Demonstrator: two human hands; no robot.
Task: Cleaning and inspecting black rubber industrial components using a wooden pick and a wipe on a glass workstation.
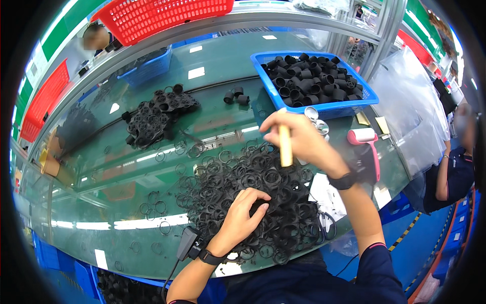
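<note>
My right hand (298,139) is closed around a yellow handle (285,146), held upright above the far right edge of a heap of thin black rings (223,177). What tool the handle belongs to, I cannot tell. My left hand (242,215) rests at the heap's middle, its fingers and thumb curled about a dark piece that blends into the rings behind it. Beyond the heap stands a blue basket (271,86) full of short black tubes (309,76). A few loose tubes (243,100) lie left of that basket, and a clump of black tubular parts (157,116) sits farther left.
A pink-handled lint roller (362,135) and round silvery items (312,113) lie to the right. Scissors (330,226) show beside the heap. Clear plastic sheeting (405,101) hangs at the table's right edge, near another person (450,172). A metal rail carries a red basket (172,17).
</note>
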